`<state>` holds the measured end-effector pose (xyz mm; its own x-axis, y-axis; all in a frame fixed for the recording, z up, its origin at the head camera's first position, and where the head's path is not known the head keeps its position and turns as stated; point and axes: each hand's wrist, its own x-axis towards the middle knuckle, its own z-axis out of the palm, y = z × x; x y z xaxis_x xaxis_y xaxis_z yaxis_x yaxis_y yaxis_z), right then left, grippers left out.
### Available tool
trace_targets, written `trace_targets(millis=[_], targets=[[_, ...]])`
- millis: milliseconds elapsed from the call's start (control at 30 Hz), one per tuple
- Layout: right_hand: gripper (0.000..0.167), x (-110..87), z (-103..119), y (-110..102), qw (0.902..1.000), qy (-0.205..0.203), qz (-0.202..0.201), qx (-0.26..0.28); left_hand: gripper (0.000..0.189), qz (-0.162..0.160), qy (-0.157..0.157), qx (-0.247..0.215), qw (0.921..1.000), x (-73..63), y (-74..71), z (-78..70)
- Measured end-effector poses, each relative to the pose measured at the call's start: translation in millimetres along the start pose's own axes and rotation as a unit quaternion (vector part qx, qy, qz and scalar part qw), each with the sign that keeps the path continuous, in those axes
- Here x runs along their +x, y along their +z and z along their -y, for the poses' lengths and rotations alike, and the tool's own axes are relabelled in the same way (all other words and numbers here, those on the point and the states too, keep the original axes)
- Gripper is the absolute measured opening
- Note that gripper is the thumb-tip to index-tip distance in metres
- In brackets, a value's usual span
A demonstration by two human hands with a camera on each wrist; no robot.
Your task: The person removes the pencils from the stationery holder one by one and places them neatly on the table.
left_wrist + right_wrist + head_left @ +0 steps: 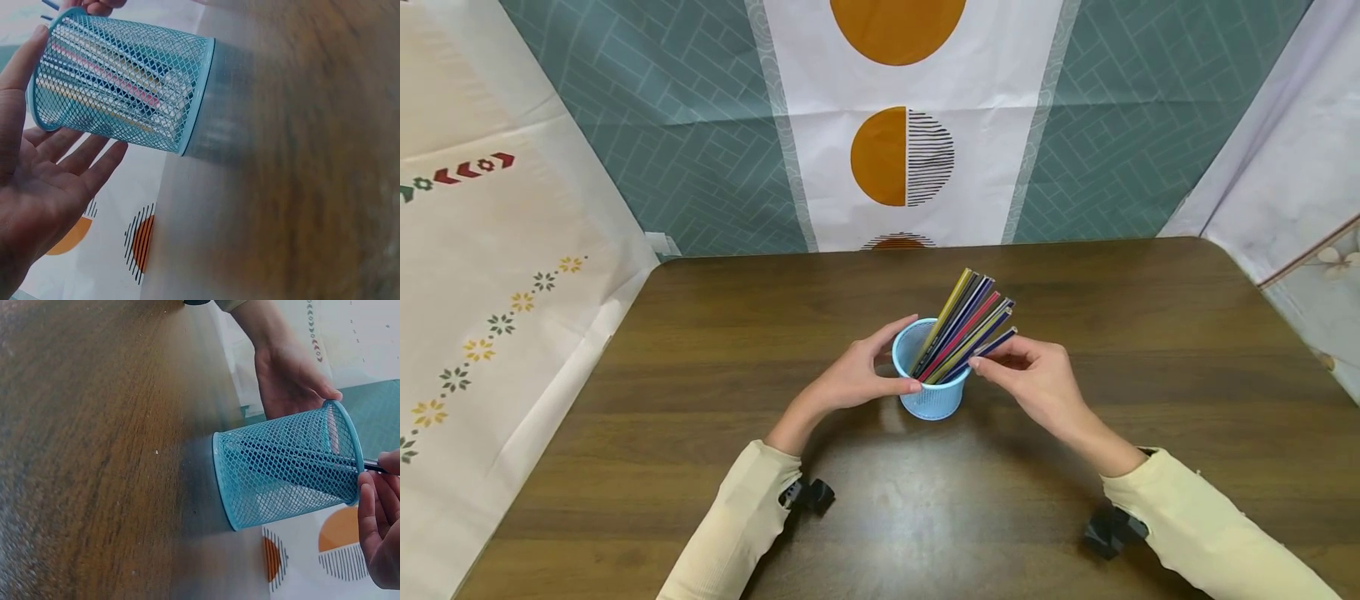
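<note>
A light blue mesh pencil cup stands upright on the brown table, with several pencils leaning toward its far right side. Their colours include yellow, black, red and dark blue. My left hand holds the cup from the left, thumb at the near rim and fingers along the far side. At the right rim, my right hand pinches a dark pencil between thumb and fingers. The lower part of that pencil is inside the cup, seen through the mesh in the right wrist view.
The wooden table reaches back to a green and white patterned cloth. Light cloths hang at the left and right. A black wrist camera mount sits under the left sleeve, another under the right.
</note>
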<state>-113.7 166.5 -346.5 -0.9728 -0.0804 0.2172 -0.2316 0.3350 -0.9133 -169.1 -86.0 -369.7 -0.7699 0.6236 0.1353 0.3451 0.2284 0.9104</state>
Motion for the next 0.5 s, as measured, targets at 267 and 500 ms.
trace_targets(millis=[267,500], targets=[[0.015,-0.6,-1.7,-1.2,0.9997,-0.018,0.006,-0.019,0.085,0.003,-0.003,0.002,1.0000,0.0,0.1,0.6],[0.010,-2.7,1.9,-0.6,0.9978,-0.058,-0.007,-0.032,0.085,0.003,-0.002,-0.001,1.0000,-0.5,0.0,2.4]])
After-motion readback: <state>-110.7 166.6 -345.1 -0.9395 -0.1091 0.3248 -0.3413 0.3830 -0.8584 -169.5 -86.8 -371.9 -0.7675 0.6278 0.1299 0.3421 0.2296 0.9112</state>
